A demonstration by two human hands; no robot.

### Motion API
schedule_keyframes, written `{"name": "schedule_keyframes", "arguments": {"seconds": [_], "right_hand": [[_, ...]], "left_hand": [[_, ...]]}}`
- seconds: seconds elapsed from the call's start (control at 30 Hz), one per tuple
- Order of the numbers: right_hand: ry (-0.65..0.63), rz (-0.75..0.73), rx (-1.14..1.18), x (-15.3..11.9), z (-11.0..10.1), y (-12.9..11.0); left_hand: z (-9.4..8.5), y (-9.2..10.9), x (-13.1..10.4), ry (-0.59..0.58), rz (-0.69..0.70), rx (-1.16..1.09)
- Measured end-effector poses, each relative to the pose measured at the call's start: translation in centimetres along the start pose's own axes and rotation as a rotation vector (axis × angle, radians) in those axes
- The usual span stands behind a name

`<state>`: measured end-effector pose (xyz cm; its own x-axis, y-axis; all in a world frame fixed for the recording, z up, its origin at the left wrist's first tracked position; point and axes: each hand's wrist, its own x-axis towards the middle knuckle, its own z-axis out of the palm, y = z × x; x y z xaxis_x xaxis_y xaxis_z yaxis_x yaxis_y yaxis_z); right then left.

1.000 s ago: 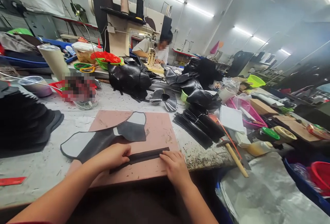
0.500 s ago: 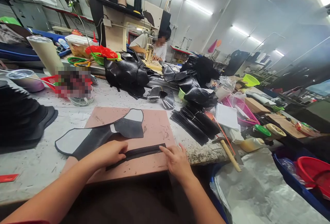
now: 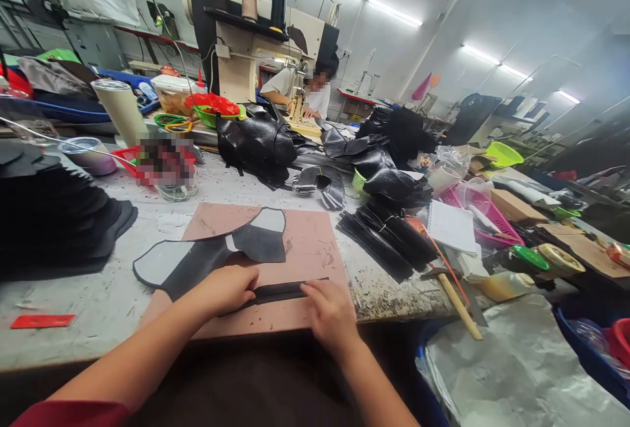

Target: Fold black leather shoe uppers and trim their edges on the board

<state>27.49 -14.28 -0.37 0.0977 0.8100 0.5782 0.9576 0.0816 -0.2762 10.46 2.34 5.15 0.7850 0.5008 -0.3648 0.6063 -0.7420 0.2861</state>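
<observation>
A narrow black strip (image 3: 279,292), with a seam or fold along its length, lies on the pink board (image 3: 315,237) near the table's front edge. My left hand (image 3: 230,290) is closed on its left part, fingers curled and pressed down. At the strip's right end my right hand (image 3: 332,314) has its thumb and fingers closed on it. My palms hide both ends in part. Just behind my left hand, a curved black leather piece (image 3: 197,263) with grey-white end patches rests partly on the board.
Stacked black pieces (image 3: 59,223) stand at the left, near a red flat piece (image 3: 43,321). Black strip bundles (image 3: 388,237) and a wooden-handled hammer (image 3: 460,307) lie to the right. Behind are black leather parts (image 3: 256,138) and a sewing machine (image 3: 236,66), with a person beyond it.
The view has swung left, so things appear shifted to the right. My right hand's fingers have come in closer on the strip, covering more of its right end. My left hand keeps its place.
</observation>
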Motion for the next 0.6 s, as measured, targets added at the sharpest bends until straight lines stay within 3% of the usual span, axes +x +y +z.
{"name": "schedule_keyframes", "arguments": {"seconds": [0.07, 0.17, 0.33, 0.47, 0.6], "right_hand": [[-0.105, -0.08, 0.056, 0.7, 0.9, -1.9], [-0.16, -0.055, 0.043, 1.1, 1.8, -3.7], [-0.117, -0.025, 0.012, 1.2, 2.2, -4.0], [-0.091, -0.031, 0.006, 1.4, 2.2, -4.5], [-0.054, -0.023, -0.01, 1.6, 2.0, -4.9]], "left_hand": [[0.1, 0.3, -0.3, 0.009, -0.023, 0.015], [0.3, 0.7, -1.1, 0.02, -0.06, 0.039], [-0.9, 0.2, -2.9, 0.043, -0.132, 0.078], [-2.4, -1.3, -3.4, 0.145, -0.25, 0.084], [-2.4, -3.1, -3.6, 0.222, -0.375, 0.007]]}}
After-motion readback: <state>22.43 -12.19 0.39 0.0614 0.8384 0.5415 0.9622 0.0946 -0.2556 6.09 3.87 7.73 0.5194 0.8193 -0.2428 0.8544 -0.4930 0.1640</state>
